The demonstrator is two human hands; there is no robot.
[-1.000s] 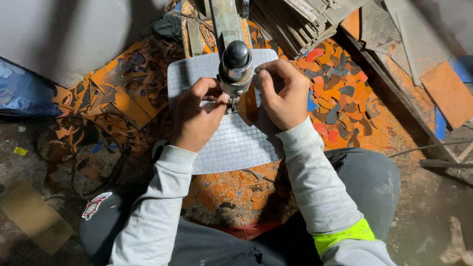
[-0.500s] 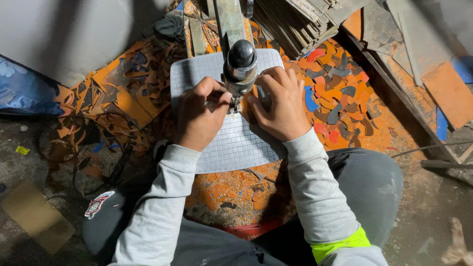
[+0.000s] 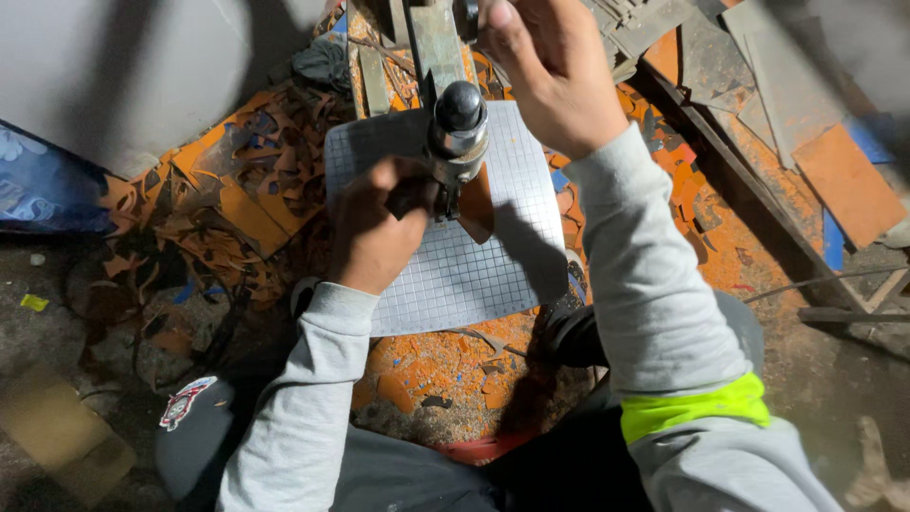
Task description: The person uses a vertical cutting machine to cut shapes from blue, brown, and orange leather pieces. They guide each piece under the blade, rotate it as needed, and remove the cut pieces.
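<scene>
My left hand (image 3: 374,237) pinches a small brown leather piece (image 3: 479,204) flat on a white gridded mat (image 3: 464,275). The piece sits right under the metal head of a small hand press (image 3: 460,123). My right hand (image 3: 555,71) is raised at the top of the press, with its fingers curled around a dark handle (image 3: 464,14) at the frame's upper edge. Part of that hand's fingers is cut off by the edge.
Orange and brown leather scraps (image 3: 227,199) lie heaped left of the mat, and more orange and blue offcuts (image 3: 692,199) lie to the right. Boards and orange sheets (image 3: 844,180) lean at the upper right. A blue bag (image 3: 47,190) sits far left.
My right hand has left the mat beside the leather piece and risen to the top of the press. The left hand stays on the piece. The camera has moved closer.
</scene>
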